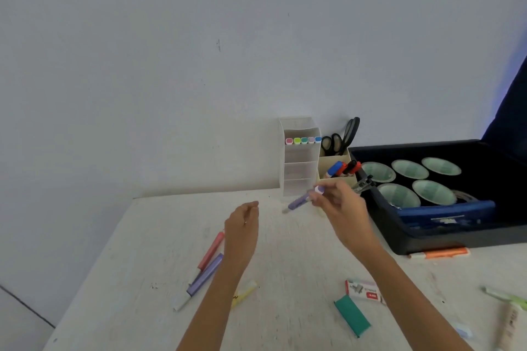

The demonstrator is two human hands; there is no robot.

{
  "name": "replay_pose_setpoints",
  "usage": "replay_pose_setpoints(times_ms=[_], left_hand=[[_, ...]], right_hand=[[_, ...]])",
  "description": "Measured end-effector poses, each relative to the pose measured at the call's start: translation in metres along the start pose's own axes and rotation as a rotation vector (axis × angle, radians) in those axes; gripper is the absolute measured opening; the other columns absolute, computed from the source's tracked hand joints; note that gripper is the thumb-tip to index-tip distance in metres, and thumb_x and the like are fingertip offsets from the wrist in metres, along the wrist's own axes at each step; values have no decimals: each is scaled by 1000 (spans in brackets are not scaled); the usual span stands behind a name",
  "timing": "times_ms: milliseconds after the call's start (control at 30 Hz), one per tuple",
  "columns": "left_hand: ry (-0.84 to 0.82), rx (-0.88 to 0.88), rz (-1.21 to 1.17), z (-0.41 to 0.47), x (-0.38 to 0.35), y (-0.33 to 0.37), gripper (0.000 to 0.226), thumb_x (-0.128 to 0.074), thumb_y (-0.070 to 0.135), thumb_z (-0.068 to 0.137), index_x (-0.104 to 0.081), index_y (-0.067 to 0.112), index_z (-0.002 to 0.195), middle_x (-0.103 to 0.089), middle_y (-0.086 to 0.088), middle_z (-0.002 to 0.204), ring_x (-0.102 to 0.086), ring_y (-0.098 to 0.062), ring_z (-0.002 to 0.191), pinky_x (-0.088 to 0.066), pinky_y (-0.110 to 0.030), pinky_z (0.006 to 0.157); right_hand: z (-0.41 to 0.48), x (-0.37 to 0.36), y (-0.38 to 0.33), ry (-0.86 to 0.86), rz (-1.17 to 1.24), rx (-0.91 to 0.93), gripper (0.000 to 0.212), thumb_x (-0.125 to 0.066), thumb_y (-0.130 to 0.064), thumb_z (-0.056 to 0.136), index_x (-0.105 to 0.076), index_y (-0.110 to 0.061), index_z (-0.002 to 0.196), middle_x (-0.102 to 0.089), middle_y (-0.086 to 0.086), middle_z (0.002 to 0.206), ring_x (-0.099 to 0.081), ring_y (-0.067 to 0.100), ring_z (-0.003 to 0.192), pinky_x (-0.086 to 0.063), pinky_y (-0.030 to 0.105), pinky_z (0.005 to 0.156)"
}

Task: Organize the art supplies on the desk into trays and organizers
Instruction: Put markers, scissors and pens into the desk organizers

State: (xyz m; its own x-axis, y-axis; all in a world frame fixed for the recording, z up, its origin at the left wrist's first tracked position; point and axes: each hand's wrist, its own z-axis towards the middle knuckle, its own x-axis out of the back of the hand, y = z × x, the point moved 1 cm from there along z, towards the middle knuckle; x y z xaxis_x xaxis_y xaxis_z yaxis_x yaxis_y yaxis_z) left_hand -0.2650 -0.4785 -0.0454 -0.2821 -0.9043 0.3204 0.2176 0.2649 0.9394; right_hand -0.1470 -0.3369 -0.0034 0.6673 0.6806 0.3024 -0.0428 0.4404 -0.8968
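Two hands were out over the white surface (285,265). The right hand (339,205) had its grip clamped on a purple marker (298,202), pinched near its capped end. The marker was tilted and held in the air just in front of the white tiered organizer (299,177). The left hand (242,222) hung above the surface, its grip loose and holding nothing, the fingers lightly curled.

Five pastel highlighters (303,140) stood in a row in the organizer's top tier. Beside it, a cream cup (336,161) held black scissors (342,137) and a few markers (342,168). To the right sat a dark blue tray (427,236) with round green dishes (410,169) inside, and an orange marker (442,253) lay along its front wall.

Loose on the surface lay a pink marker (212,249), a second purple marker (204,279) and a yellow highlighter (245,291), all near the left forearm. A staples box (363,291) and a green block (352,315) lay between the arms.
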Motion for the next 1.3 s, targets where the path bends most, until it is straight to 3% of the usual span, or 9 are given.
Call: replay_pose_setpoints(times_ms=[100, 133, 233, 367, 533, 900, 1167, 1300], left_hand=[[-81, -1, -135, 9, -10, 25, 22, -40, 25, 99, -58, 13, 94, -57, 2, 87, -51, -11, 85, -36, -4, 65], [-118, 8, -201, 13, -13, 34, 28, -36, 30, 100, -58, 14, 95, -57, 4, 88, -52, -10, 86, -36, -4, 71], [-227, 31, -243, 29, -27, 51, 53, -22, 47, 98, -52, 16, 131, -52, 1, 132, -44, -13, 125, -26, -25, 103], [-310, 147, -253, 49, -41, 69, 64, -11, 58, 94, -26, 25, 147, -24, 3, 154, -20, -18, 142, -10, -37, 115], [-407, 190, -353, 65, -51, 73, 74, 0, 62, 89, -38, 26, 142, -30, 5, 151, -19, -15, 142, -2, -41, 115], [-357, 158, -392, 76, -52, 65, 72, -7, 57, 93, -54, 18, 131, -52, -1, 137, -38, -13, 133, -8, -37, 114], [-347, 144, -335, 73, -48, 67, 68, -8, 55, 94, -50, 20, 134, -46, -1, 142, -34, -16, 136, -9, -40, 115], [-325, 145, -286, 62, -39, 63, 60, -11, 52, 96, -40, 24, 140, -34, 1, 150, -29, -17, 139, -12, -40, 115]], right_hand=[[11, 9, -11, 130, -83, 142, 9, -61, -14, 88, -54, -14, 95, -69, -16, 85, -63, -5, 85, -49, 14, 77], [15, 9, -13, 154, -122, 178, 10, -61, -14, 88, -54, -15, 96, -65, -19, 87, -61, -9, 82, -47, 12, 74], [28, 6, -15, 165, -231, 270, 9, -58, -9, 89, -54, -13, 96, -56, -25, 91, -56, -14, 77, -43, 3, 69], [56, -3, -4, 63, -347, 226, 14, -56, -10, 91, -56, -7, 105, -64, -1, 102, -60, 8, 94, -48, 15, 78], [89, -18, 9, -90, -432, 152, 14, -54, -12, 93, -55, -12, 106, -56, -9, 101, -51, 2, 92, -38, 1, 68], [127, -49, 38, -119, -493, 28, 29, -58, -18, 91, -55, -7, 117, -63, 6, 118, -58, 21, 109, -42, 24, 93], [128, -51, 39, -183, -619, 45, 33, -55, -17, 93, -50, -9, 125, -60, 8, 122, -58, 23, 109, -48, 32, 95], [104, -58, 27, 6, -637, 129, 33, -55, -10, 92, -52, -11, 124, -59, 6, 121, -55, 20, 109, -45, 30, 94]])
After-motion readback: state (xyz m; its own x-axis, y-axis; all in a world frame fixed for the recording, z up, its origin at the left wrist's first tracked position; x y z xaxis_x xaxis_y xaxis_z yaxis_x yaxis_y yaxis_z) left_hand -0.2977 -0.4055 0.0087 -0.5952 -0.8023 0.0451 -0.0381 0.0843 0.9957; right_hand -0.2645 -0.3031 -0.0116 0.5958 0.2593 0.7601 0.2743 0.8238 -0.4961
